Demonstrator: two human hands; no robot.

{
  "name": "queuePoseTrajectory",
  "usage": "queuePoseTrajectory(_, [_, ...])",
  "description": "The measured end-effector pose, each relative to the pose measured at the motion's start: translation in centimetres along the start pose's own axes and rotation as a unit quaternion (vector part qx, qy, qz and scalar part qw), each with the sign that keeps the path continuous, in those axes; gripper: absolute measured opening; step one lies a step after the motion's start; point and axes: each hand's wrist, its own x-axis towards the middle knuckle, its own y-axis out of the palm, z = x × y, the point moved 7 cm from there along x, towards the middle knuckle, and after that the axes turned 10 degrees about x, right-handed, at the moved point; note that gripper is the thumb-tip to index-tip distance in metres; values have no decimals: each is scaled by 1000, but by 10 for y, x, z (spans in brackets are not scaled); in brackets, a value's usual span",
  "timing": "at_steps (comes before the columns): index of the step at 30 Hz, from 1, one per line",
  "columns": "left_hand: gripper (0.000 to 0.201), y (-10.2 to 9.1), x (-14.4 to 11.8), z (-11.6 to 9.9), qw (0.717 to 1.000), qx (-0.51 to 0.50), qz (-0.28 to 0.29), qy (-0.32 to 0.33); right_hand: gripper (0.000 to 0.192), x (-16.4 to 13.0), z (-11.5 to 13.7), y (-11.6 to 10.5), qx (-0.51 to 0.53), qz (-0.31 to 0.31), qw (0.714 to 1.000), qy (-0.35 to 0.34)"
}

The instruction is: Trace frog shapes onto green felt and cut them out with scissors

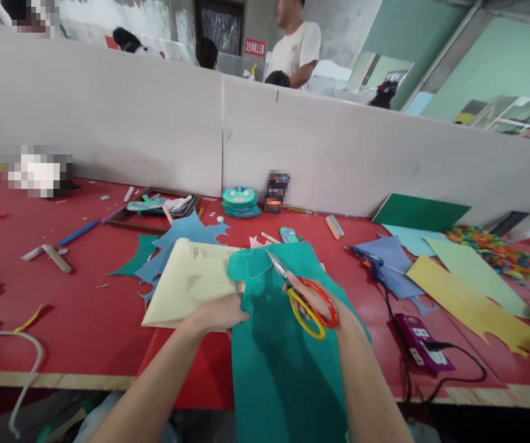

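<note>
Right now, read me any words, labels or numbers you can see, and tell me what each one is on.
Red sign on the back wall: white characters, too small and blurred to read.
Purple power strip on the red table: small white markings, not readable.
Scissors in the right hand, teal sheet held by the left hand: no text visible.

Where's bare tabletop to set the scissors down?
Bare red table lies left of the cream sheet, near the front edge. Right of the teal sheet it is crowded: power strip, cord, yellow sheet.
</note>
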Motion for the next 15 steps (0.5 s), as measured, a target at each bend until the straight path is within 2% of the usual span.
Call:
queuePoseTrajectory(2, [21, -3, -2, 0, 999, 6, -35, 8, 48, 3, -7, 1, 15, 10, 1000, -7])
queuePoseTrajectory(3, [20, -10, -5, -1, 996, 7, -85, 17, 48, 4, -10, 1, 26, 13, 1000, -13])
queuePoseTrajectory(4, [21, -21, -10, -2, 987, 11, -158, 21, 47, 4, -13, 0, 37, 14, 999, -17])
queuePoseTrajectory(5, [24, -34, -17, -3, 968, 25, -248, 13, 48, 4, -16, 0, 47, 16, 999, -19])
queuePoseTrajectory(7, [33, -55, -35, -9, 906, 94, -413, -15, 48, 3, -19, 0, 65, 22, 997, -21])
queuePoseTrajectory(8, [35, -60, -42, -16, 873, 140, -467, -15, 49, 3, -20, 0, 71, 26, 997, -22])
queuePoseTrajectory(9, [35, -60, -45, -26, 848, 187, -496, 2, 49, 3, -21, 0, 75, 29, 996, -23])
queuePoseTrajectory(10, [34, -55, -44, -37, 836, 226, -499, 35, 48, 2, -20, 0, 77, 31, 996, -28])
queuePoseTrajectory(11, [28, -47, -40, -46, 838, 248, -481, 74, 48, 2, -20, 0, 77, 30, 996, -31])
queuePoseTrajectory(13, [20, -22, -22, -55, 876, 231, -399, 138, 48, 1, -21, -1, 72, 27, 997, -31])
queuePoseTrajectory(15, [20, 2, 0, -50, 932, 132, -304, 145, 47, 0, -22, -2, 69, 21, 997, -37])
